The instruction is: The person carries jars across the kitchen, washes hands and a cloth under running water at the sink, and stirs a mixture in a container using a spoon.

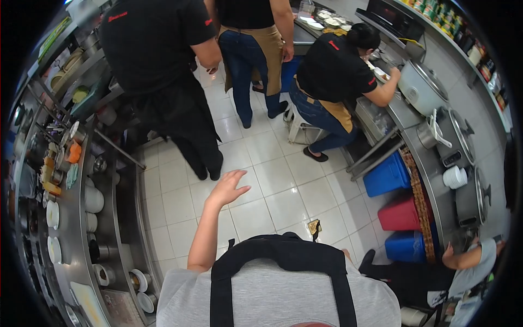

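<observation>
My left hand (227, 189) reaches forward over the tiled floor, its fingers stretched out and the thumb apart. It holds nothing and touches nothing. Nearest to it stands a person in black (199, 136), whose shoes are just beyond my fingertips. My right hand does not show; only a sliver of skin appears beside my black apron (278, 250). Ahead of my body, a small yellow-gold item (314, 226) shows against the tiles; its kind is unclear.
Steel shelving (73, 218) with bowls and pots runs along the left. On the right, a steel counter (422, 147) carries a rice cooker (424, 87) above blue bins (387, 174) and a red bin (399, 212). A seated person (332, 71), a standing person (248, 60) and another at right (468, 261) are nearby.
</observation>
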Demonstrator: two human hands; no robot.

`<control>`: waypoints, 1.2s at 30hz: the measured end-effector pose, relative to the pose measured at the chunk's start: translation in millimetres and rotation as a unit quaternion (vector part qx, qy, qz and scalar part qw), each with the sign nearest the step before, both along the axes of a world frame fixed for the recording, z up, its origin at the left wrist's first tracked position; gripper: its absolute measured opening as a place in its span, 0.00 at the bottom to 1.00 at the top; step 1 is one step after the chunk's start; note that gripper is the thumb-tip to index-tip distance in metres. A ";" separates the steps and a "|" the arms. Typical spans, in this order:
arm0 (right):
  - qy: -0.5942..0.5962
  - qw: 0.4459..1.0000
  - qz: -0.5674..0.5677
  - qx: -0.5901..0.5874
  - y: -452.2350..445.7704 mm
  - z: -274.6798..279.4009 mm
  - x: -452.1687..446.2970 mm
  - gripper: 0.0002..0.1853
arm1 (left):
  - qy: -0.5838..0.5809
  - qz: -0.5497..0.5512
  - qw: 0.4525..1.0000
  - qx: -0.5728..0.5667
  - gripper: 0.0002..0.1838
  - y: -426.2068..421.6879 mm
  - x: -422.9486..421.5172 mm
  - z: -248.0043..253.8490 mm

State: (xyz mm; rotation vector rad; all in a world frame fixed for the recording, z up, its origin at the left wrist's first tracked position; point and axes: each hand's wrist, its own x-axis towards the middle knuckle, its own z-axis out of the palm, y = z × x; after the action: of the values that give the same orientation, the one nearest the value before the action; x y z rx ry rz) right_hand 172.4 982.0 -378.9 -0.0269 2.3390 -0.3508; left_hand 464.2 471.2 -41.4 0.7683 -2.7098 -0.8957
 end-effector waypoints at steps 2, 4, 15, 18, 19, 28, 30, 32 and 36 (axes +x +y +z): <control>-0.010 0.999 -0.041 -0.012 4.9 -8.9 -13.9 0.21 | 0.016 0.009 1.000 0.004 0.28 -16.8 -28.7 15.4; -0.061 0.997 0.033 0.017 8.2 -15.8 -37.3 0.19 | 0.037 0.018 0.999 0.011 0.28 -35.4 -46.5 13.1; 0.153 0.931 0.305 -0.130 -414.9 100.0 -210.0 0.24 | -0.080 0.258 0.961 0.063 0.29 -107.7 -28.7 -12.5; 0.133 0.886 0.350 -0.273 -550.1 115.2 -212.8 0.25 | -0.047 0.316 0.945 0.068 0.29 -124.5 -23.8 -7.9; 0.119 0.869 0.372 -0.304 -591.4 140.5 -197.8 0.25 | -0.047 0.333 0.939 0.075 0.29 -130.6 -21.3 -7.1; 0.032 0.717 0.595 -0.362 -800.8 208.3 -56.9 0.23 | -0.083 0.348 0.928 0.100 0.29 -240.3 5.7 -30.4; 0.042 0.701 0.632 -0.328 -809.2 182.6 -54.2 0.22 | -0.044 0.335 0.938 0.083 0.29 -275.8 7.7 -52.6; 0.039 0.709 0.666 -0.230 -810.1 140.1 -74.4 0.23 | 0.150 0.344 0.896 0.237 0.29 -311.4 10.9 -97.9; 0.111 0.743 0.650 -0.113 -762.5 63.8 -168.9 0.24 | -0.057 0.498 0.851 0.156 0.32 -299.2 80.0 -254.9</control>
State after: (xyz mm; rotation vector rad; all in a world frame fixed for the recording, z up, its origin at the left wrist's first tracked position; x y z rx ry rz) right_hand 3.5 219.4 -315.1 -1.7832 1.8878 0.1133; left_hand 544.2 171.9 -296.2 2.0441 -1.7553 -0.9804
